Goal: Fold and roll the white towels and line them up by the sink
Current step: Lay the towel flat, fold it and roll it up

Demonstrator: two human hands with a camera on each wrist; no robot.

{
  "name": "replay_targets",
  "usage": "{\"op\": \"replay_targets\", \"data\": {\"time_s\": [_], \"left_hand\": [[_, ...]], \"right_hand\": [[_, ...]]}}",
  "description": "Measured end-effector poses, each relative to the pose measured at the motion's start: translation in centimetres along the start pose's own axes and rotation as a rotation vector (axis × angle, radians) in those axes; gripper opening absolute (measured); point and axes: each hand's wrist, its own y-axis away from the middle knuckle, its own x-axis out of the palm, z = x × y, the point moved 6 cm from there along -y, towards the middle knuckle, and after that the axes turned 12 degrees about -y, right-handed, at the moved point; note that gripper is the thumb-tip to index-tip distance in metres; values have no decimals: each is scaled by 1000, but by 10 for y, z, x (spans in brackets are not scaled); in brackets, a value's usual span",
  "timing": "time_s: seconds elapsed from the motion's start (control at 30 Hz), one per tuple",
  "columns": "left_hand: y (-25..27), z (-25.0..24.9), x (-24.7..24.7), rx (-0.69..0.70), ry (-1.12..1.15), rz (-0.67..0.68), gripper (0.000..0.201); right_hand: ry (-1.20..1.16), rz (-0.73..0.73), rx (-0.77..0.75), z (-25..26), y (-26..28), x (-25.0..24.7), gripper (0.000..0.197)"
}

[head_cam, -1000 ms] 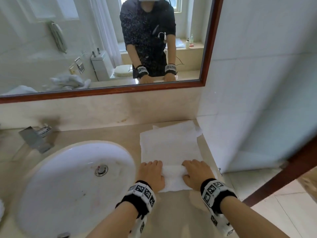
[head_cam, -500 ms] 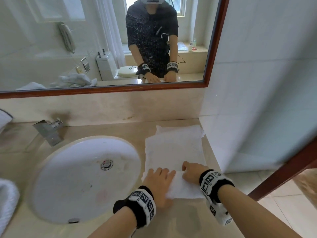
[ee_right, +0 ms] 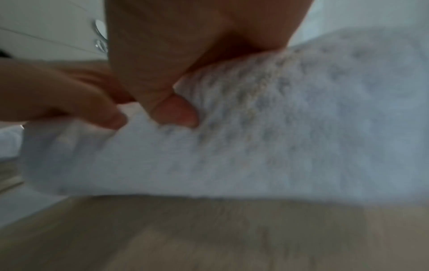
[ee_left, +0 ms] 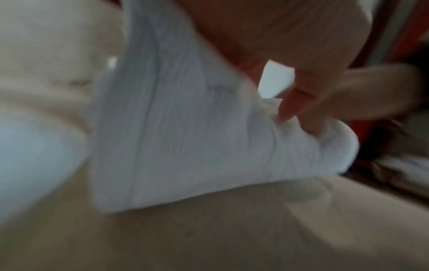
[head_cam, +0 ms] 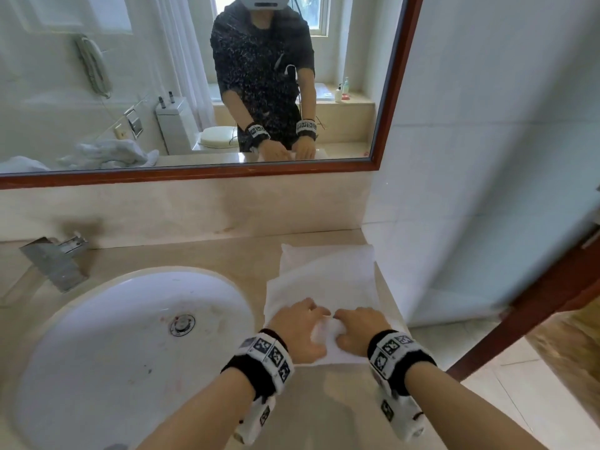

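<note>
A folded white towel lies flat on the beige counter, right of the sink. Its near end is turned up into a small roll. My left hand and right hand sit side by side on that roll, fingers curled over it. In the left wrist view my thumb digs into the towel, with the other hand beyond it. In the right wrist view my thumb presses into the towel's nap. The far part of the towel stays spread out toward the backsplash.
A chrome faucet stands behind the sink at the left. A wood-framed mirror runs along the back and reflects crumpled white towels. A white tiled wall closes off the towel's right side, with a wooden door frame beyond.
My hands have come together from the towel's two near corners to the middle of its near end. That end is now bunched up into a roll under my fingers.
</note>
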Motion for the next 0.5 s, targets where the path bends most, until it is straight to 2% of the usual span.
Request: {"op": "replay_targets", "data": {"time_s": [0.07,0.13,0.17,0.2,0.27,0.33,0.4,0.43,0.5], "left_hand": [[10,-9,0,30,-246,-40,72],[8,-11,9,-14,-374,-33,60],[2,-10,8,-38,-356,-30,50],[-5,-5,7,-51,-307,-22,43],[-23,7,4,-55,-140,85,41],[-33,17,7,-85,5,234,46],[-41,24,18,-144,160,365,56],[-44,25,22,-160,230,409,58],[-44,19,18,-145,280,381,59]], "right_hand": [[-202,108,148,-13,-12,0,48],[-378,140,215,-19,-23,4,55],[-393,103,180,-17,-25,3,55],[-357,22,107,-12,-25,-1,54],[-178,-155,-120,2,-14,-7,51],[-7,-94,-269,10,2,3,67],[139,46,-280,6,7,18,87],[188,80,-271,3,4,21,91],[180,112,-261,6,-6,16,88]]}}
